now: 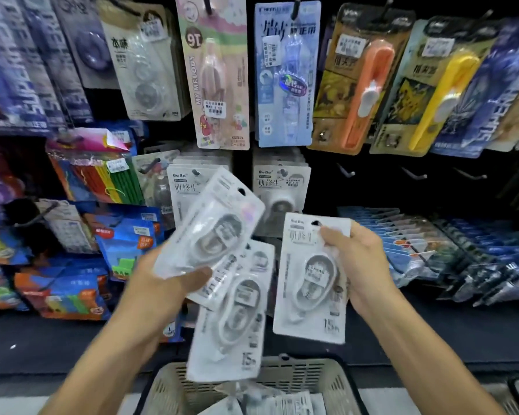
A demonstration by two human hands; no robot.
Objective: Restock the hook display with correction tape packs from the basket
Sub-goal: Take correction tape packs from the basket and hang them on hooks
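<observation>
Correction tape packs fan out from the left hand (pixel 165 283), whose thumb (pixel 197 277) presses across their lower edges; the top pack (pixel 210 226) tilts up beyond the fingertips, another pack (pixel 231 319) hangs below the thumb. The right hand (pixel 363 265) pinches a single pack (pixel 309 280) by its upper edge, thumb in front. Beneath both hands sits the basket (pixel 330 381), holding more packs.
</observation>
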